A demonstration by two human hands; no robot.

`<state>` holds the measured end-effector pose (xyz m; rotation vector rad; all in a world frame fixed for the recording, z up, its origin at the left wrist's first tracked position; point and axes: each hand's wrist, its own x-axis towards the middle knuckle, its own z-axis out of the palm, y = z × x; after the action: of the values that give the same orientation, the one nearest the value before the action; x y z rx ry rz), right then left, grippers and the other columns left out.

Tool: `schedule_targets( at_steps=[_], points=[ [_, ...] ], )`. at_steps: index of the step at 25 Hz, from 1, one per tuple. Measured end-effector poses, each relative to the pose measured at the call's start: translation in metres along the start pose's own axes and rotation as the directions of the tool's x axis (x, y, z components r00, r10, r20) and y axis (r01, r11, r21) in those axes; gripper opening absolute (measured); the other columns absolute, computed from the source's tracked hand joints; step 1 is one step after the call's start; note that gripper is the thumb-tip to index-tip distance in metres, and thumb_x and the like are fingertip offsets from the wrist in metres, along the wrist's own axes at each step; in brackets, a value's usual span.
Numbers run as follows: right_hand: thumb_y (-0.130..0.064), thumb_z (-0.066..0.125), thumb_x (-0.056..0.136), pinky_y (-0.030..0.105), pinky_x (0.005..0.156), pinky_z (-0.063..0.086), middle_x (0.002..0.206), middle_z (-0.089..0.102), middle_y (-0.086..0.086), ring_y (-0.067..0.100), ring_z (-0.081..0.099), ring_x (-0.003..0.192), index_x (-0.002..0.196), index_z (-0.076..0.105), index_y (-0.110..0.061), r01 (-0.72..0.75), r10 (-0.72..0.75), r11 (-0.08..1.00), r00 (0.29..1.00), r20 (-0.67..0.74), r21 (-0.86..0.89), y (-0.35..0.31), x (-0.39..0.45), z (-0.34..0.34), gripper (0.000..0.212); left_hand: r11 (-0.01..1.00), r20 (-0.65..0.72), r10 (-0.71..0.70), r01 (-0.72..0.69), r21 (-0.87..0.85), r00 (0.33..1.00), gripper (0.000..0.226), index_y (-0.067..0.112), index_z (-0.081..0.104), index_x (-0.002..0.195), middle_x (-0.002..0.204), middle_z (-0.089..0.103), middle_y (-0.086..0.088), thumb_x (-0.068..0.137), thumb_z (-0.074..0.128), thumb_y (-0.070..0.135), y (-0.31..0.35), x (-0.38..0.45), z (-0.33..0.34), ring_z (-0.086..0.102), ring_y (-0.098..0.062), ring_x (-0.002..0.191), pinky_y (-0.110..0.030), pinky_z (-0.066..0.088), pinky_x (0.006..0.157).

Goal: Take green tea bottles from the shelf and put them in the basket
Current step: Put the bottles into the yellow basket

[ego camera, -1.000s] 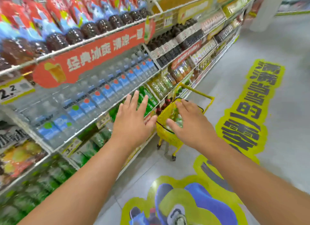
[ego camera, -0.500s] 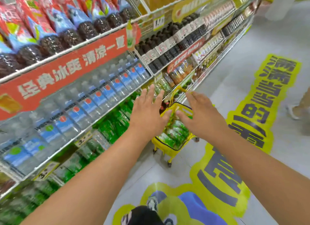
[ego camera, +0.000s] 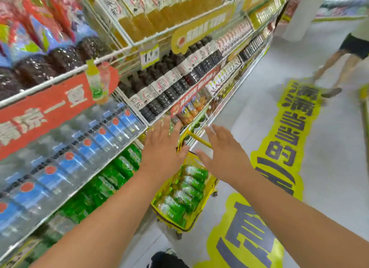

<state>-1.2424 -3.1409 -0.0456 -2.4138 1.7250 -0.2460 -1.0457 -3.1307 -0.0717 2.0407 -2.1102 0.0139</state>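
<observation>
Both hands are empty and stretched forward over the yellow basket (ego camera: 209, 185), which stands on the floor at 6 o'clock from them. The left hand (ego camera: 162, 148) has its fingers straight and spread, grasping nothing, with the fingertips pointing toward 12 o'clock at the shelf (ego camera: 127, 140) edge. The right hand (ego camera: 223, 157) is likewise released, fingers loosely extended, just right of the basket handle (ego camera: 199, 141), apparently not touching it, though blur makes that hard to confirm.

The basket already holds several green tea bottles (ego camera: 185, 190) lying side by side. More shelf bottles (ego camera: 111, 176) with green labels stand in a row at 9 o'clock from the left hand, under the blue-labelled water (ego camera: 79, 148).

My reading: this is between picks, with a load just dropped and no bottle in hand. The next move calls for the left hand to swing toward 9 o'clock, curl round 1 bottle body and draw it clear of the shelf lip without knocking its neighbours
</observation>
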Motion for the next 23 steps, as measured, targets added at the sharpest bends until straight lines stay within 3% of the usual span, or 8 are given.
schedule_targets(
  at_steps=[1,7,10,13,19,23],
  points=[
    [-0.074,0.018,0.087,0.042,0.126,0.017,0.169,0.016,0.008,0.027,0.011,0.156,0.162,0.018,-0.019,0.002,-0.002,1.0,1.0,0.007,-0.01,0.011,0.017,-0.002,0.093,1.0,0.005,0.008,-0.008,0.007,1.0,0.079,0.025,0.014,0.162,0.17,0.007,-0.011,0.096,0.031,0.065,0.004,0.018,0.002,0.008,-0.034,0.155,-0.053,0.017,0.123],
    [-0.071,0.024,0.095,0.036,0.126,0.007,0.17,0.012,0.008,0.025,0.005,0.157,0.163,0.015,-0.018,0.063,-0.061,0.997,0.997,0.041,-0.042,0.076,0.104,-0.007,0.086,0.998,0.015,-0.065,0.065,0.018,0.998,0.079,0.026,0.006,0.162,0.17,0.001,-0.01,0.098,0.031,0.065,0.022,0.097,0.023,0.004,-0.033,0.156,-0.051,0.012,0.125],
    [-0.074,0.013,0.086,0.04,0.127,0.013,0.169,0.017,0.008,0.026,0.01,0.157,0.162,0.02,-0.017,0.152,-0.15,0.988,0.987,0.064,-0.028,0.11,0.149,0.007,0.095,0.987,0.011,-0.16,0.16,0.034,0.987,0.08,0.028,0.006,0.162,0.17,0.0,-0.01,0.098,0.035,0.065,0.036,0.132,0.048,0.005,-0.034,0.155,-0.05,0.013,0.125],
    [-0.072,0.017,0.09,0.043,0.127,0.017,0.17,0.014,0.007,0.026,0.008,0.157,0.163,0.018,-0.017,0.285,-0.276,0.957,0.95,0.146,-0.048,0.15,0.203,0.027,0.091,0.947,-0.008,-0.319,0.319,0.026,0.948,0.082,0.03,0.006,0.162,0.17,-0.001,-0.009,0.096,0.041,0.064,0.052,0.159,0.078,0.006,-0.034,0.155,-0.05,0.014,0.125],
    [-0.06,0.032,0.102,0.04,0.126,0.008,0.171,-0.004,0.003,0.023,-0.004,0.158,0.164,-0.002,-0.021,0.57,-0.511,0.821,0.761,0.399,-0.036,0.181,0.26,0.059,0.08,0.775,0.064,-0.63,0.632,-0.003,0.774,0.079,0.026,0.018,0.161,0.169,0.006,-0.012,0.094,0.042,0.061,0.088,0.149,0.125,0.009,-0.036,0.155,-0.051,0.016,0.124],
    [-0.061,0.037,0.101,0.041,0.126,0.012,0.171,0.005,0.008,0.026,0.004,0.158,0.164,0.007,-0.017,0.637,-0.588,0.77,0.678,0.441,0.047,0.174,0.263,0.102,0.082,0.659,0.096,-0.751,0.751,0.045,0.653,0.08,0.023,0.017,0.161,0.169,0.004,-0.013,0.096,0.04,0.061,0.091,0.112,0.15,0.011,-0.036,0.155,-0.053,0.02,0.122]
  ],
)
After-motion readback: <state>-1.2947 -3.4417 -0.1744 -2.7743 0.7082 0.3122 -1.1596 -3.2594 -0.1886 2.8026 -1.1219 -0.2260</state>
